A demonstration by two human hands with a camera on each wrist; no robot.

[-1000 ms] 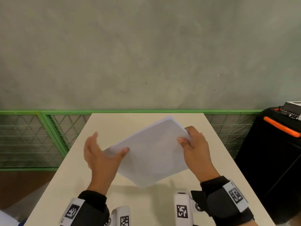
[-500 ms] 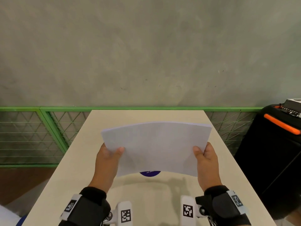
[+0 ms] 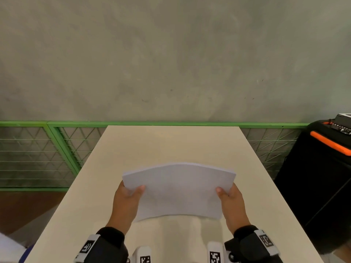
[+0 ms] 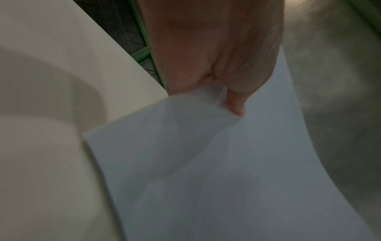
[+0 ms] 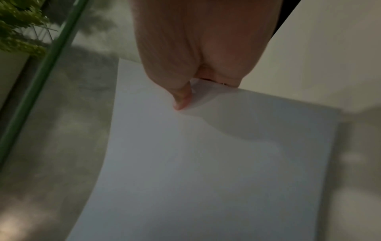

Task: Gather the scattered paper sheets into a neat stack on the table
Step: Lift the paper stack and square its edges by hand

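Head view: a grey concrete wall (image 3: 171, 54) fills the upper half, with a green metal railing of wire mesh (image 3: 57, 149) running along its foot behind the counter. The rectangular beige counter (image 3: 171, 145) stretches from that railing toward the person, and a black case with an orange strip (image 3: 322, 168) stands off its right edge.

Over the near half of the counter, midway between the left and right edges, a stack of white paper sheets (image 3: 178, 190) is held with its long side across. The stack bows upward in the middle, its far edge raised. Its near edge sits low by the counter, above a soft shadow; whether it touches the surface cannot be told.

The 2 hands are well apart, 1 at each short side of the stack. The left hand (image 3: 126, 204) pinches the left side, thumb on top and fingers hidden beneath. The right hand (image 3: 232, 204) pinches the right side the same way.

In the left wrist view the thumb (image 4: 237, 104) presses onto the upper sheet near its edge, and the paper curves away beyond it. The right wrist view shows the matching thumb (image 5: 182, 101) pressed on the sheet, with the counter's pale surface (image 5: 329, 48) behind.

Black wrist cuffs (image 3: 112, 243) with white printed marker tags sit at the bottom of the head view.
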